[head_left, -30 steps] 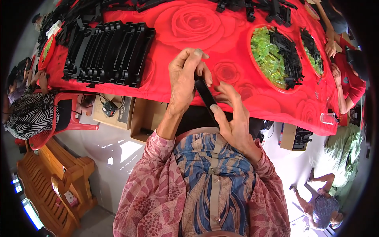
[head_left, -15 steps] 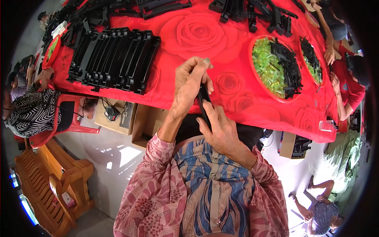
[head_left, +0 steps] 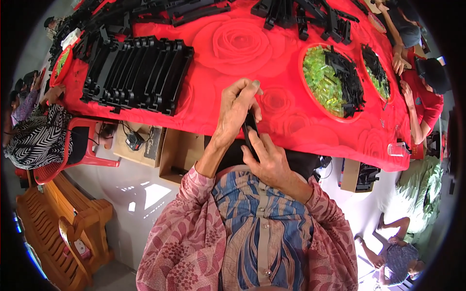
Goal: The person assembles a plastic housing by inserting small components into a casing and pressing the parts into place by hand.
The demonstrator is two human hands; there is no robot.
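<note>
Left hand: curled, with its fingers pinching the top end. The left hand is just past the near edge of the table.
Right hand: the right hand pinches the lower part between thumb and fingers.
Black piece: the long, thin black piece is held up between the two hands, in front of the tummy. It tilts a bit, and the fingers hide some of it.
Red cloth: it covers the surface and has big roses on it.
Black stack: a row of long black parts lies on the left side, packed close together.
Round tub: a red tub sits on the right. Yellow-green bits fill its left side and little black sticks its right.
Cup: a clear cup is near the right corner.
Co-worker: a person in a red shirt is at the far right.
</note>
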